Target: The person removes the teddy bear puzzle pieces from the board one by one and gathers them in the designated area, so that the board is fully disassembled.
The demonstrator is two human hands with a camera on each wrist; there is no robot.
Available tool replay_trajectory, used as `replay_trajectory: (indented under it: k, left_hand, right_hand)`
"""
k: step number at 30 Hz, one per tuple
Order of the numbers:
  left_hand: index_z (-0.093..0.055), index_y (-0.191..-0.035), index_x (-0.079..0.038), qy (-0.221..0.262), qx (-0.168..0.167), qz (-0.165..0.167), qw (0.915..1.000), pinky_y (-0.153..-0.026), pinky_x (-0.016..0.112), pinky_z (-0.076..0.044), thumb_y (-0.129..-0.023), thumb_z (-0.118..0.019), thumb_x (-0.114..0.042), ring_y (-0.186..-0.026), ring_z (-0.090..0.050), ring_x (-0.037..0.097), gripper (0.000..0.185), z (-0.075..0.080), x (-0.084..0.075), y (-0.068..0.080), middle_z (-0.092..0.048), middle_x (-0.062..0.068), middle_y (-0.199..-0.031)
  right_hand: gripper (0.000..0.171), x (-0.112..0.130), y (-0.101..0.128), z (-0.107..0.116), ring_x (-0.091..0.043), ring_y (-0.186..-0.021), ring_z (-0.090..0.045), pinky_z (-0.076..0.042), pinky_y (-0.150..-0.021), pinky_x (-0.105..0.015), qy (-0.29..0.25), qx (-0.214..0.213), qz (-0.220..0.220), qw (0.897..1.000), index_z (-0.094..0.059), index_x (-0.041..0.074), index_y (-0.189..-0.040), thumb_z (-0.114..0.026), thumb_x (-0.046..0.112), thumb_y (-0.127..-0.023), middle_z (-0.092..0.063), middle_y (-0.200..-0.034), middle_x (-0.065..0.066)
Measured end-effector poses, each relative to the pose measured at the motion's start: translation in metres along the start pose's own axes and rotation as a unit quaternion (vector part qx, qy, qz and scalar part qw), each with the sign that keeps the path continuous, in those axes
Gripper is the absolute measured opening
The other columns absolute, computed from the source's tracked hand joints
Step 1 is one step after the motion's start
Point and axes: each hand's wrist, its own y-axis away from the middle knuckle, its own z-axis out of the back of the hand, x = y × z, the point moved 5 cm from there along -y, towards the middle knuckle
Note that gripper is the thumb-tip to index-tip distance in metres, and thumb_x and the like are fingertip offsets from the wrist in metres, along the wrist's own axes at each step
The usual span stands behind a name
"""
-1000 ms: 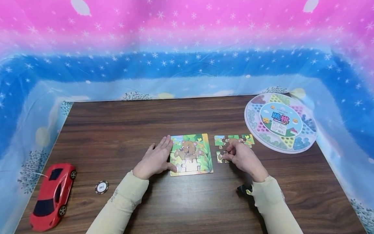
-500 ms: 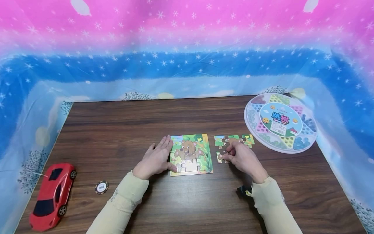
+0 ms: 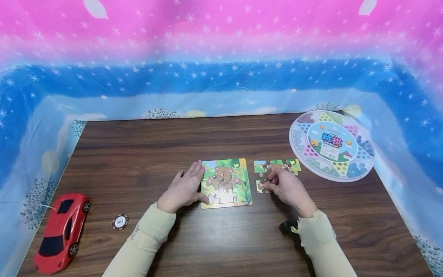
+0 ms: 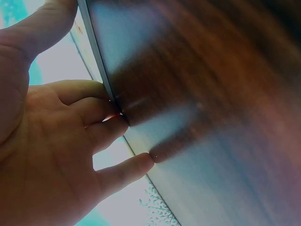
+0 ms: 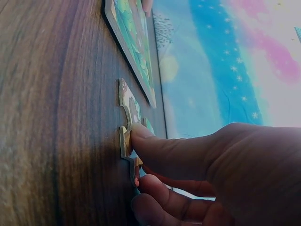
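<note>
My left hand (image 3: pixel 183 188) lies along the left side of a bear jigsaw board (image 3: pixel 227 184), fingertips at its edge and thumb at the lower left corner. In the left wrist view its fingers (image 4: pixel 124 172) are stretched out and touch the board's edge and the table. My right hand (image 3: pixel 288 188) is over the loose jigsaw pieces (image 3: pixel 260 166) right of the board. Thumb and fingers pinch a jigsaw piece (image 5: pixel 126 143) low at the table, beside another piece (image 5: pixel 128 99). The right hand hides several pieces in the head view.
A round Chinese checkers set (image 3: pixel 332 146) stands at the back right. At the left are a red toy car (image 3: pixel 62 232) and a poker chip (image 3: pixel 120 222). A dark object (image 3: pixel 287 227) shows by the right sleeve. A patterned cloth (image 3: pixel 221 77) borders the wooden table (image 3: pixel 221 246).
</note>
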Motion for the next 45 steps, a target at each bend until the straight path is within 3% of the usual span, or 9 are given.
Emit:
replay_trajectory:
  k: [17,24,32,38,45]
  left_hand:
    - [-0.023,-0.153,0.002,0.001,-0.002,-0.002,1.0,-0.112,0.061,-0.018,-0.076,-0.076,-0.05,-0.148,-0.011,0.03,0.107,0.001,-0.001,0.001,-0.009,0.018,-0.161]
    - [-0.023,-0.152,0.002,0.0,-0.004,-0.001,1.0,-0.112,0.061,-0.018,-0.077,-0.076,-0.05,-0.148,-0.011,0.03,0.106,0.001,0.0,0.001,-0.009,0.018,-0.16]
    - [-0.022,-0.153,0.002,0.0,-0.001,-0.002,1.0,-0.112,0.061,-0.018,-0.077,-0.076,-0.051,-0.148,-0.011,0.029,0.107,0.001,-0.001,0.001,-0.009,0.017,-0.161]
    - [-0.023,-0.153,0.002,0.001,-0.002,-0.003,1.0,-0.112,0.061,-0.018,-0.076,-0.076,-0.051,-0.148,-0.011,0.029,0.107,0.001,-0.001,0.0,-0.009,0.017,-0.161]
    - [-0.022,-0.153,0.001,0.001,0.001,0.0,1.0,-0.112,0.061,-0.018,-0.076,-0.075,-0.052,-0.148,-0.01,0.029,0.107,0.001,0.0,0.0,-0.009,0.017,-0.161]
  right_hand:
    - [0.015,0.005,0.0,0.001,-0.015,-0.063,-0.05,-0.04,-0.058,-0.032,-0.002,-0.014,0.019,1.0,-0.062,0.015,-0.092,-0.073,0.025,-0.089,-0.056,-0.075,0.001]
    - [0.016,0.029,-0.003,-0.002,-0.015,-0.065,-0.051,-0.042,-0.056,-0.031,0.013,-0.039,0.044,0.998,-0.066,0.014,-0.095,-0.073,0.027,-0.089,-0.056,-0.076,0.002]
    - [0.019,0.063,-0.004,-0.021,-0.012,-0.067,-0.05,-0.043,-0.058,-0.03,0.018,-0.032,0.098,0.995,-0.068,0.011,-0.098,-0.073,0.028,-0.089,-0.055,-0.084,0.001]
    - [0.028,0.083,-0.007,-0.039,-0.009,-0.069,-0.05,-0.045,-0.061,-0.029,0.035,0.01,0.124,0.992,-0.069,0.013,-0.111,-0.071,0.031,-0.09,-0.056,-0.093,0.002]
    - [0.056,0.094,-0.014,-0.051,-0.01,-0.069,-0.048,-0.044,-0.057,-0.026,0.033,0.045,0.149,0.987,-0.054,0.009,-0.139,-0.07,0.032,-0.09,-0.052,-0.097,0.0]
